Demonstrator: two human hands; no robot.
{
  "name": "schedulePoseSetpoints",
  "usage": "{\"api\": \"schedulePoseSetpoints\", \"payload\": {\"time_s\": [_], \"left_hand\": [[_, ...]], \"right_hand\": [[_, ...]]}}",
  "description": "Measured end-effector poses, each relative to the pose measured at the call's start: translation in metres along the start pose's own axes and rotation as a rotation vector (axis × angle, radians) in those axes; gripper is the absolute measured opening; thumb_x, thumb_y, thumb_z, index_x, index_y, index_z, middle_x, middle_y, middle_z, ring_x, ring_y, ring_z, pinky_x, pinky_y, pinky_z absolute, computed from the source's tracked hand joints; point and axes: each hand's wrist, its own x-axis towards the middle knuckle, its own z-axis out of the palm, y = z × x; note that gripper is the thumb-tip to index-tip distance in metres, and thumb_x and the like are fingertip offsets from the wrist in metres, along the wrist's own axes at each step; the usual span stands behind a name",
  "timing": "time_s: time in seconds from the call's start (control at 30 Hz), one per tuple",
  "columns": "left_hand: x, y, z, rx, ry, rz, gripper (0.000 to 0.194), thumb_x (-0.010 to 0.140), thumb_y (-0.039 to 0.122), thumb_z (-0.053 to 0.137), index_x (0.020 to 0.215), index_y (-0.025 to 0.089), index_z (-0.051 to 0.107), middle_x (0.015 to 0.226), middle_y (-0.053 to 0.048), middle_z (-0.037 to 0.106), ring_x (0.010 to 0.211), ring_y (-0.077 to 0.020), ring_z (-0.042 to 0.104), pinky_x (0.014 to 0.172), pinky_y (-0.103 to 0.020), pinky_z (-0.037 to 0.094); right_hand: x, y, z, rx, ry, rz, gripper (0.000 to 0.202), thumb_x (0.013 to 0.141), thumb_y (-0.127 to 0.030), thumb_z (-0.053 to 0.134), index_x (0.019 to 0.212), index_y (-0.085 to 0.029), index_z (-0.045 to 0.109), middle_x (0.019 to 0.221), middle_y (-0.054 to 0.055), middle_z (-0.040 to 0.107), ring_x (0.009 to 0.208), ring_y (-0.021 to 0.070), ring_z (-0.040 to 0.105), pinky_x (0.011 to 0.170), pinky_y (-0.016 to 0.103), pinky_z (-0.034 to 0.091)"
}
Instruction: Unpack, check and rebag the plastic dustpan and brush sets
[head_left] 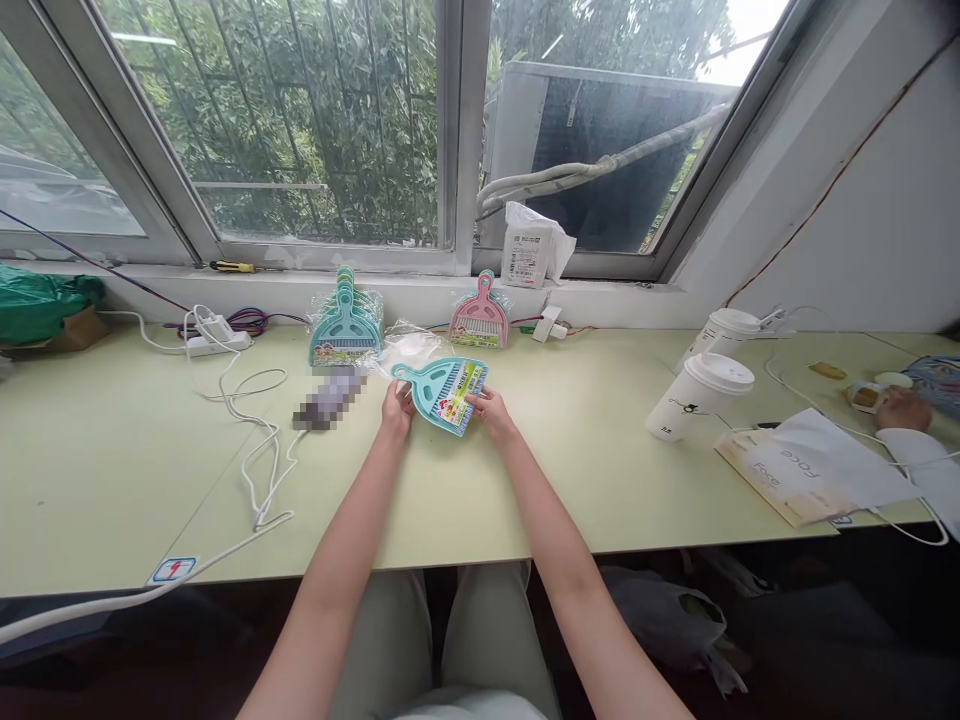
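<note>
A teal dustpan and brush set [437, 392] with a colourful label is held tilted just over the table, its handle pointing to the upper left. My left hand [397, 410] is closed at its handle side, with some fingers partly hidden. On the opposite side, my right hand [491, 412] grips the wide edge by the label. Crumpled clear plastic wrap [414, 345] lies right behind the set. Further back, a stack of teal dustpan sets [346, 325] in clear wrapping leans by the sill, and a pink dustpan set [481, 315] stands to its right.
White cables [251, 470], a power strip [217, 340] and a blurred-out object [330, 398] lie to the left. At right are white lidded cups [694, 400], a paper bag [817, 465] and another person's hand [904, 410]. A white package [527, 252] sits on the sill.
</note>
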Motion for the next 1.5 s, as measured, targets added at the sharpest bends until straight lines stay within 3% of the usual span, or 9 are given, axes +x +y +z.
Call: {"api": "schedulePoseSetpoints", "payload": {"time_s": [0.17,0.3,0.43,0.63,0.83,0.93,1.17,1.37,1.5], "left_hand": [[-0.004,0.0,0.005,0.096,-0.119,-0.006,0.047,0.082,0.025,0.05,0.128,0.022,0.046,0.095,-0.004,0.068,0.065,-0.0102,0.063,0.065,-0.025,0.054],[-0.007,-0.001,0.009,0.16,-0.239,-0.084,0.049,0.078,0.027,0.057,0.125,0.021,0.046,0.098,-0.005,0.067,0.071,-0.0147,0.067,0.07,-0.032,0.056],[-0.01,-0.002,0.011,0.178,-0.302,-0.056,0.047,0.08,0.04,0.061,0.12,0.02,0.05,0.101,-0.007,0.067,0.075,-0.0159,0.067,0.07,-0.032,0.055],[-0.015,0.004,0.007,0.251,-0.349,-0.007,0.051,0.077,0.034,0.069,0.123,0.02,0.051,0.105,-0.007,0.068,0.082,-0.0146,0.067,0.076,-0.027,0.053],[-0.028,-0.007,0.019,0.303,-0.629,-0.189,0.046,0.079,0.041,0.066,0.118,0.016,0.058,0.113,-0.014,0.066,0.102,-0.0256,0.064,0.09,-0.04,0.05],[-0.026,-0.013,0.022,0.269,-0.578,-0.129,0.045,0.084,0.05,0.057,0.113,0.017,0.062,0.114,-0.014,0.066,0.107,-0.0249,0.062,0.093,-0.038,0.049],[-0.026,-0.006,0.018,0.23,-0.468,-0.064,0.037,0.083,0.038,0.063,0.116,0.023,0.058,0.12,-0.009,0.063,0.099,-0.0198,0.065,0.087,-0.034,0.053],[-0.032,-0.015,0.025,0.265,-0.584,-0.191,0.046,0.08,0.041,0.066,0.118,0.016,0.058,0.118,-0.014,0.064,0.1,-0.0253,0.065,0.083,-0.036,0.055],[-0.031,-0.023,0.031,0.181,-0.543,-0.075,0.044,0.079,0.038,0.067,0.117,0.017,0.058,0.122,-0.012,0.062,0.106,-0.0238,0.062,0.088,-0.034,0.053]], "right_hand": [[0.006,0.006,-0.002,0.069,0.15,-0.051,0.026,0.063,-0.01,0.074,0.087,-0.017,0.063,0.087,0.004,0.073,0.081,0.0189,0.07,0.077,0.033,0.06],[0.011,0.01,-0.005,0.133,0.282,-0.104,0.028,0.063,-0.011,0.073,0.087,-0.018,0.061,0.087,0.004,0.072,0.084,0.0185,0.069,0.08,0.033,0.059],[0.012,0.01,-0.006,0.117,0.21,-0.095,0.028,0.062,-0.011,0.074,0.086,-0.018,0.061,0.087,0.004,0.072,0.082,0.0185,0.069,0.077,0.032,0.059],[0.009,0.009,0.001,0.065,0.127,-0.128,0.031,0.061,-0.016,0.076,0.088,-0.018,0.061,0.089,0.004,0.071,0.081,0.0176,0.068,0.074,0.03,0.058],[0.007,0.006,0.0,0.097,0.216,-0.249,0.034,0.065,-0.022,0.073,0.094,-0.02,0.056,0.097,0.004,0.069,0.088,0.0166,0.067,0.078,0.03,0.057],[0.007,0.003,-0.002,0.093,0.189,-0.25,0.035,0.064,-0.022,0.074,0.094,-0.019,0.056,0.097,0.004,0.069,0.087,0.0166,0.067,0.078,0.031,0.057],[0.004,-0.002,-0.003,0.031,0.055,-0.252,0.036,0.064,-0.025,0.075,0.095,-0.02,0.059,0.095,0.004,0.07,0.085,0.0168,0.067,0.076,0.031,0.058],[0.004,-0.002,0.003,0.025,0.193,-0.324,0.037,0.065,-0.025,0.071,0.099,-0.02,0.056,0.099,0.005,0.068,0.09,0.0166,0.065,0.077,0.031,0.057],[0.004,0.001,0.008,0.034,0.212,-0.329,0.039,0.066,-0.025,0.071,0.101,-0.02,0.056,0.1,0.005,0.067,0.091,0.016,0.064,0.077,0.029,0.057]]}}
